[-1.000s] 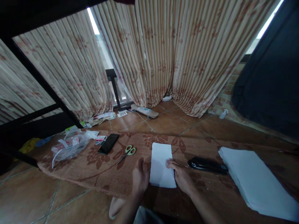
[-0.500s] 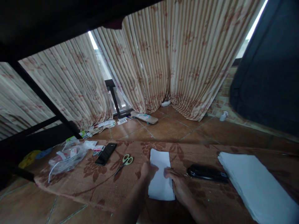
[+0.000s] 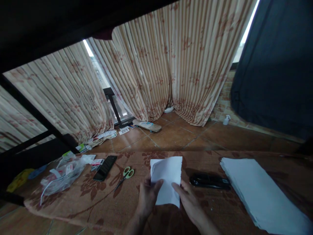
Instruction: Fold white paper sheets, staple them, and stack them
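Observation:
A folded white sheet of paper [image 3: 167, 175] is lifted off the brown patterned mat [image 3: 102, 199] and tilted up toward me. My left hand [image 3: 147, 195] grips its lower left edge with the thumb on top. My right hand [image 3: 188, 199] holds its lower right edge. A black stapler [image 3: 209, 181] lies on the mat just right of the sheet. Green-handled scissors [image 3: 124, 175] lie on the mat to the left.
A thick stack of white paper [image 3: 259, 192] sits at the right on the mat. A black phone [image 3: 105, 167] and a clear plastic bag [image 3: 61, 173] of small items lie at left. Striped curtains [image 3: 156, 71] hang behind; a skateboard [image 3: 147, 125] rests on the tiled floor.
The sheet lay flat on the mat under both hands; now both hands have raised it off the mat and opened it wider. The view has shifted a little.

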